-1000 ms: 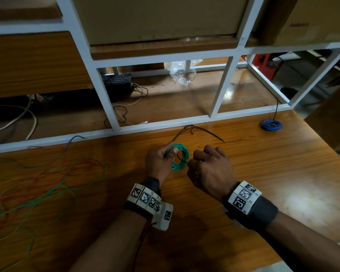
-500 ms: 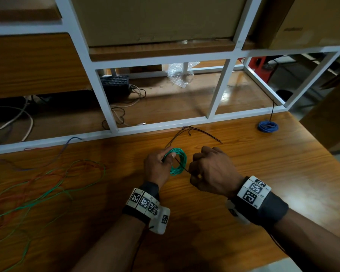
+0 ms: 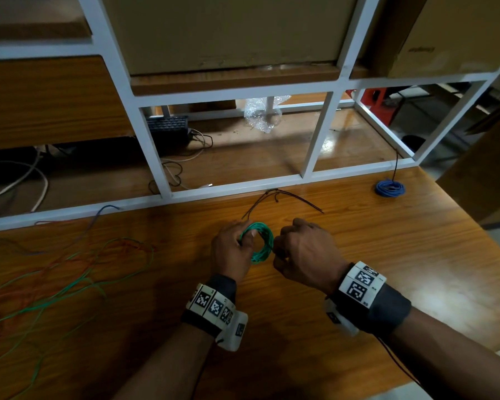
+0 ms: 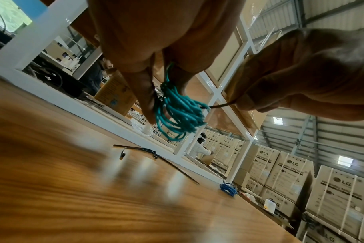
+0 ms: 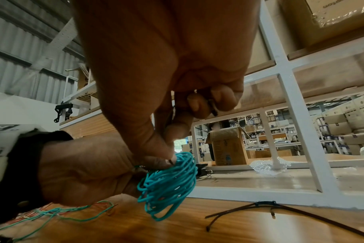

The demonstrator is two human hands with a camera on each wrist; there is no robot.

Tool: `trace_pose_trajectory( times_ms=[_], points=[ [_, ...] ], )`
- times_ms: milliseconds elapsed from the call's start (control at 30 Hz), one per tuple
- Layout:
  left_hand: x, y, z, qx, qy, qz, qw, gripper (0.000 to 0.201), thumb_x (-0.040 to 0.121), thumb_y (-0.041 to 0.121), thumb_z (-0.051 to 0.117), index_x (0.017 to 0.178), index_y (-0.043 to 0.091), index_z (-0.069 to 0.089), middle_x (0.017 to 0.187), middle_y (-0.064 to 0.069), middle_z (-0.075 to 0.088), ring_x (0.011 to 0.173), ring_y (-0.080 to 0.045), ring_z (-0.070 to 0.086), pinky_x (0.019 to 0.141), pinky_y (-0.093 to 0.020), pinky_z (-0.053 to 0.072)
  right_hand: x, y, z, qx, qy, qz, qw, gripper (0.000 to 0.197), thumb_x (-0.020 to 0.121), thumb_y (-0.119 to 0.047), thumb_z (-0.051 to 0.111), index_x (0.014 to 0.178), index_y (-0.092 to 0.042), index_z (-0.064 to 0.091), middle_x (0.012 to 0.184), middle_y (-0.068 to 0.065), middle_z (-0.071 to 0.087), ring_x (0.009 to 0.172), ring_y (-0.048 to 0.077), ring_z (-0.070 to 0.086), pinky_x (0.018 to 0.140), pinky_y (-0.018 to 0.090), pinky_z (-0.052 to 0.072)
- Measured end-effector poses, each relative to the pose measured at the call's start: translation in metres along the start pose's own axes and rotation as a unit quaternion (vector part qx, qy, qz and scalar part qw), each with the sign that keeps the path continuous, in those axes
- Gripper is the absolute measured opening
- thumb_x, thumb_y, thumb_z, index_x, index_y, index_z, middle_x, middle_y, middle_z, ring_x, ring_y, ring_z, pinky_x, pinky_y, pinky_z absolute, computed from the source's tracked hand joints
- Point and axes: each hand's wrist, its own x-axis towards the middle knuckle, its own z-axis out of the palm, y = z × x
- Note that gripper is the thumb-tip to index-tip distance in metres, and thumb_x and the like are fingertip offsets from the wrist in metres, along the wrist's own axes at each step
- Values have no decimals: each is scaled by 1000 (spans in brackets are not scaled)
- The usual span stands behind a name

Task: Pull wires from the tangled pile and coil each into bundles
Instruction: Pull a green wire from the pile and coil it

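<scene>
While the wooden table (image 3: 358, 255) carries the loose tangled pile (image 3: 55, 278) at near left and a finished blue bundle (image 3: 390, 188) at far right, little has shifted over the past second: the green coil (image 3: 261, 241) remains held at centre, so tying looks under way. Left hand (image 3: 231, 251) pinches the coil's rim; right hand (image 3: 303, 252), fingers curled, pinches a thin dark tie (image 4: 222, 106) at its edge.

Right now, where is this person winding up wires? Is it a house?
Probably not a house; it looks like a warehouse. Tall stacks of cardboard boxes stand under a metal roof. The hands work at a wooden table with a white frame.
</scene>
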Motion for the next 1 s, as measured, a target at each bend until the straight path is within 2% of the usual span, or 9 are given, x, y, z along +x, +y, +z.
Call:
trace_pose_trajectory(
  times_ms=[233, 500, 567, 667, 733, 800, 867, 933, 1000],
  points=[
    [-4, 7, 1, -124, -24, -61, 990, 22, 94, 21, 67, 115, 23, 73, 117, 3, 70, 106, -11, 65, 88, -31, 56, 0, -6, 17, -4, 71, 10, 997, 21, 77, -33, 83, 89, -17, 75, 78, 0, 67, 75, 25, 60, 57, 34, 48],
    [-6, 17, 4, -255, -61, -130, 956, 25, 94, 14, 67, 117, 20, 72, 118, 3, 72, 105, -7, 67, 92, -34, 57, -4, -5, 37, -12, 126, 4, 992, 29, 82, -30, 79, 105, -14, 73, 88, 5, 66, 85, 30, 55, 63, 41, 50],
    [-5, 17, 5, -252, -50, -129, 958, 25, 93, 15, 67, 116, 24, 73, 119, 3, 72, 103, -6, 68, 91, -35, 58, -7, -2, 39, 5, 150, -4, 989, 30, 86, -28, 75, 112, -14, 72, 99, 7, 67, 100, 34, 55, 72, 47, 53],
    [-1, 17, 4, -243, -37, -112, 963, 26, 93, 16, 67, 117, 27, 72, 121, 5, 71, 104, -5, 68, 89, -33, 58, -12, 3, 38, 80, 189, 24, 978, 48, 87, -33, 77, 131, -19, 66, 137, 13, 56, 128, 39, 45, 94, 49, 49],
    [1, 18, 2, -236, -24, -96, 967, 28, 93, 18, 68, 119, 27, 71, 123, 7, 69, 103, -2, 67, 89, -28, 57, -17, 4, 32, 148, 201, 60, 967, 68, 84, -39, 83, 144, -21, 55, 142, 11, 52, 129, 31, 47, 95, 44, 51],
    [3, 17, 2, -216, -8, -76, 973, 29, 93, 19, 68, 121, 24, 70, 124, 5, 68, 104, -1, 66, 89, -26, 56, -21, 2, 25, 246, 186, 126, 943, 90, 79, -46, 86, 153, -24, 39, 129, -2, 61, 115, 11, 58, 85, 29, 55],
    [4, 15, 2, -200, -2, -70, 977, 29, 93, 19, 68, 121, 23, 71, 123, 1, 70, 106, -5, 67, 87, -27, 58, -22, -2, 21, 302, 184, 173, 919, 78, 77, -52, 86, 142, -30, 50, 107, -18, 67, 96, -4, 63, 68, 16, 52],
    [6, 14, 3, -191, 2, -65, 979, 29, 93, 21, 68, 122, 23, 70, 124, 1, 70, 105, -6, 67, 83, -24, 58, -21, -4, 20, 324, 206, 176, 907, 40, 78, -49, 86, 109, -34, 67, 92, -21, 70, 86, -4, 66, 58, 15, 50],
    [7, 13, 1, -179, 8, -64, 982, 29, 94, 22, 67, 123, 25, 69, 121, 3, 71, 98, -1, 67, 73, -16, 56, -20, -7, 18, 378, 218, 180, 881, 23, 80, -45, 85, 91, -31, 71, 84, -18, 73, 81, -1, 69, 55, 20, 53]
  ],
)
